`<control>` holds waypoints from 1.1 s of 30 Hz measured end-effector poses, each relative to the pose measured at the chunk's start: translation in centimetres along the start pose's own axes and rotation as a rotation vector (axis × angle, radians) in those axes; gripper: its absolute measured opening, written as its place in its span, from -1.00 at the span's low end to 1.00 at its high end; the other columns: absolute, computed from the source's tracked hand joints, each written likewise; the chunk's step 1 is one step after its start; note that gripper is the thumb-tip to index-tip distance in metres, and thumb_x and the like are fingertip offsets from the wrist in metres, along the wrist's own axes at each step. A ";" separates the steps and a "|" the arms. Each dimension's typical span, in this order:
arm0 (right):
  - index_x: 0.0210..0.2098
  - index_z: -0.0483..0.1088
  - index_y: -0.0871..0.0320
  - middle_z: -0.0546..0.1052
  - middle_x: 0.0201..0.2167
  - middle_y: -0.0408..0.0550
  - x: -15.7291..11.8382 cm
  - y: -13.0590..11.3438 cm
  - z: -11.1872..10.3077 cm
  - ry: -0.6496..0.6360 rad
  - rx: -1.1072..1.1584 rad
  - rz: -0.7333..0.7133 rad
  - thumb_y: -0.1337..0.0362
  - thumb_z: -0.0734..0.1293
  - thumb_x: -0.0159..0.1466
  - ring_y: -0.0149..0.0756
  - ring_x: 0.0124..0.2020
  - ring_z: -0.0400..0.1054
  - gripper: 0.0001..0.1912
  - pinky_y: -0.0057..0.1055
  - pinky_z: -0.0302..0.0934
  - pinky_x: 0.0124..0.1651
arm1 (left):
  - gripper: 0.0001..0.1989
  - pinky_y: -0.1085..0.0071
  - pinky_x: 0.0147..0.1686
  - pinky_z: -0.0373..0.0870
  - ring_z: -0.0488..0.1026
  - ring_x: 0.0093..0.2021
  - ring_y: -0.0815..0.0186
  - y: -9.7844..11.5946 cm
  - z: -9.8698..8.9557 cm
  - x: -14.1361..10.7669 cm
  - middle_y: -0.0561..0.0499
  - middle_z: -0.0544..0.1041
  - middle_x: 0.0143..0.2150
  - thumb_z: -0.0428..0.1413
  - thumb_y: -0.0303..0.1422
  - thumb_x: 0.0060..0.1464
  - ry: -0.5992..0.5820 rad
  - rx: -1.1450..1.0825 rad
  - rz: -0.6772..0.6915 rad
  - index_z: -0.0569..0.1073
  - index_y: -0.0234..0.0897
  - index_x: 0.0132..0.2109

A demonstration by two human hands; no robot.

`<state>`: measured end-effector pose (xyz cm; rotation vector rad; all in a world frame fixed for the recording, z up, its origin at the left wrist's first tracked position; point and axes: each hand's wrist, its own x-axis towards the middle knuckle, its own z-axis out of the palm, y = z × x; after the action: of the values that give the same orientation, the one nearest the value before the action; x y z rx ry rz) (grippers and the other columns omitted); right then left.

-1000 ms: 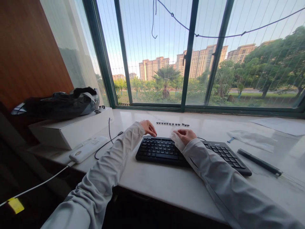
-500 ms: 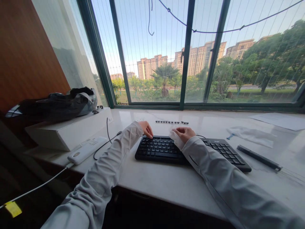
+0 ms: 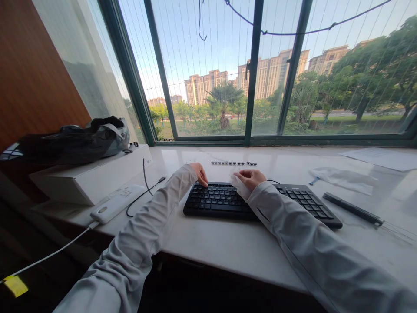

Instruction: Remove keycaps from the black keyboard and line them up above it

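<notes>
Keyboard [image 3: 228,201] stays put on the tabletop [image 3: 228,248]; left hand [image 3: 200,174] has settled its curled fingers on the top row, right hand [image 3: 250,178] still pinching a white wipe [image 3: 236,182] above the keys.

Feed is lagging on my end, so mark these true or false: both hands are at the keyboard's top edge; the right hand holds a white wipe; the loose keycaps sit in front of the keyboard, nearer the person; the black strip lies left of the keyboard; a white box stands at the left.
1. Both hands are at the top edge of the keyboard. True: left hand and right hand are both there.
2. The right hand holds a white wipe. True.
3. The keycaps sit nearer the person. False: they lie in a row behind the keyboard, toward the window.
4. The black strip lies left. False: it lies right of the keyboard.
5. A white box stands at the left. True.
</notes>
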<state>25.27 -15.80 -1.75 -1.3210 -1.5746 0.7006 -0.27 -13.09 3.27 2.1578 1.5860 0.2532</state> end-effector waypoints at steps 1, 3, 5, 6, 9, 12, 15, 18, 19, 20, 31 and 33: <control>-0.45 0.55 0.12 0.57 -0.44 0.01 0.0 0.1 0.0 -0.003 0.018 0.007 -0.01 0.42 -0.05 -0.11 -0.33 0.41 -0.67 -0.24 0.21 -0.23 | -0.66 0.51 -0.49 0.23 0.39 -0.49 0.39 0.0 0.0 0.0 0.04 0.56 -0.50 0.36 -0.17 -0.52 -0.001 -0.015 -0.012 0.61 -0.20 -0.46; -0.46 0.55 0.14 0.56 -0.45 0.02 0.1 0.3 0.1 -0.006 0.074 0.018 -0.01 0.43 -0.07 -0.11 -0.35 0.41 -0.66 -0.24 0.22 -0.25 | -0.66 0.51 -0.52 0.21 0.36 -0.51 0.40 -0.1 0.1 0.2 0.04 0.55 -0.50 0.36 -0.17 -0.52 -0.013 -0.029 -0.032 0.61 -0.21 -0.47; -0.47 0.55 0.16 0.56 -0.47 0.03 0.2 0.4 0.2 -0.007 0.119 0.030 0.01 0.44 -0.08 -0.12 -0.38 0.41 -0.66 -0.25 0.23 -0.28 | -0.65 0.51 -0.55 0.19 0.30 -0.56 0.44 -0.1 0.0 0.4 0.05 0.55 -0.50 0.35 -0.16 -0.53 -0.040 -0.014 -0.044 0.61 -0.21 -0.46; -0.47 0.55 0.16 0.56 -0.48 0.03 0.1 0.3 0.2 -0.005 0.135 0.037 0.02 0.45 -0.09 -0.12 -0.38 0.41 -0.67 -0.25 0.23 -0.28 | -0.64 0.51 -0.55 0.19 0.28 -0.57 0.45 0.0 -0.2 0.5 0.05 0.54 -0.50 0.35 -0.15 -0.53 -0.057 0.003 -0.048 0.61 -0.21 -0.45; -0.48 0.54 0.19 0.56 -0.50 0.03 0.0 0.1 0.1 -0.006 0.176 0.056 0.05 0.46 -0.09 -0.12 -0.38 0.42 -0.68 -0.27 0.25 -0.29 | -0.58 0.51 -0.55 0.20 0.26 -0.57 0.45 0.6 -0.8 0.9 0.04 0.55 -0.48 0.36 -0.13 -0.56 -0.126 0.075 -0.066 0.61 -0.22 -0.42; -0.48 0.54 0.22 0.56 -0.52 0.01 -0.2 -0.5 0.0 -0.016 0.190 0.053 0.06 0.46 -0.09 -0.12 -0.36 0.43 -0.67 -0.30 0.27 -0.28 | -0.51 0.50 -0.52 0.23 0.28 -0.55 0.44 1.6 -1.6 1.3 0.04 0.56 -0.46 0.37 -0.10 -0.60 -0.231 0.157 -0.081 0.61 -0.24 -0.38; -0.48 0.53 0.23 0.56 -0.52 0.01 -0.3 -0.9 -0.2 -0.026 0.182 0.052 0.06 0.45 -0.09 -0.13 -0.35 0.44 -0.67 -0.34 0.27 -0.29 | -0.50 0.49 -0.50 0.25 0.30 -0.53 0.42 3.1 -2.1 1.7 0.02 0.56 -0.44 0.37 -0.12 -0.60 -0.302 0.261 -0.086 0.61 -0.26 -0.38; -0.48 0.54 0.22 0.56 -0.51 0.00 -0.3 -1.0 -0.4 -0.040 0.171 0.059 0.06 0.45 -0.10 -0.15 -0.36 0.44 -0.67 -0.36 0.26 -0.30 | -0.55 0.47 -0.47 0.29 0.35 -0.51 0.39 4.7 -2.1 2.3 0.00 0.56 -0.44 0.39 -0.19 -0.60 -0.366 0.391 -0.080 0.61 -0.26 -0.41; -0.47 0.54 0.21 0.56 -0.51 0.00 -0.3 -0.9 -0.4 -0.042 0.162 0.060 0.06 0.45 -0.10 -0.16 -0.35 0.44 -0.67 -0.37 0.26 -0.29 | -0.57 0.46 -0.45 0.30 0.36 -0.50 0.37 5.2 -2.1 2.5 0.00 0.56 -0.45 0.39 -0.21 -0.61 -0.388 0.437 -0.073 0.61 -0.27 -0.42; -0.46 0.54 0.21 0.57 -0.50 -0.01 -0.3 -0.9 -0.4 -0.042 0.152 0.060 0.06 0.45 -0.10 -0.17 -0.35 0.44 -0.66 -0.38 0.26 -0.29 | -0.58 0.45 -0.44 0.31 0.37 -0.49 0.36 5.6 -2.0 2.7 0.00 0.55 -0.46 0.40 -0.23 -0.63 -0.405 0.479 -0.065 0.61 -0.27 -0.44; -0.46 0.55 0.22 0.57 -0.48 0.03 -0.4 -1.1 -0.1 -0.045 0.114 0.018 0.07 0.44 -0.06 -0.16 -0.36 0.44 -0.68 -0.36 0.26 -0.28 | -0.52 0.47 -0.49 0.27 0.31 -0.52 0.41 2.6 -2.8 3.9 0.00 0.54 -0.46 0.33 -0.08 -0.44 -0.529 0.322 0.039 0.61 -0.25 -0.31; -0.47 0.55 0.22 0.57 -0.48 0.04 -0.4 -1.1 0.0 -0.052 0.113 0.002 0.07 0.44 -0.05 -0.15 -0.37 0.44 -0.68 -0.35 0.27 -0.28 | -0.48 0.48 -0.49 0.27 0.29 -0.53 0.43 1.7 -2.8 3.6 0.00 0.55 -0.42 0.30 -0.02 -0.39 -0.482 0.298 0.055 0.61 -0.25 -0.26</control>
<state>24.84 -16.42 -0.92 -1.2306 -1.5519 0.8184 1.19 -9.42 6.12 2.2536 1.3467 -0.4837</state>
